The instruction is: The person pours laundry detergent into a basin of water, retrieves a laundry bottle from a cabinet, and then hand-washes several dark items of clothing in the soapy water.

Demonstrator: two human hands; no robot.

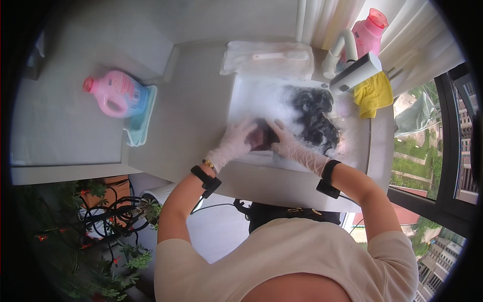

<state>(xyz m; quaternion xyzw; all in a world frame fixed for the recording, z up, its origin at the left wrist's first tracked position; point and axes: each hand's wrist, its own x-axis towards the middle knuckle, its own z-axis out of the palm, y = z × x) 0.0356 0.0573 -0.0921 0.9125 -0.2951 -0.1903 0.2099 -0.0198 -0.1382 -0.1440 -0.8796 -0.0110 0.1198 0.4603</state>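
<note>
Both my hands wear thin translucent gloves and work over a white sink (234, 102) filled with suds. My left hand (239, 136) grips the left side of a dark wet cloth (267, 133). From the other side, my right hand (286, 142) holds the same cloth, with its fingers bent over it. The bunched cloth is at the sink's near edge, and motion blurs the fingers. A larger black fabric piece (315, 113) lies soaking in the foam to the right of my hands.
Behind the sink, a white brush (281, 56) rests on a pale cloth (232, 60). A faucet (356, 73), yellow cloth (373, 94) and pink bottle (368, 36) stand at the back right. Another pink detergent bottle (119, 92) is at left. Potted plants (128, 256) fill the lower left.
</note>
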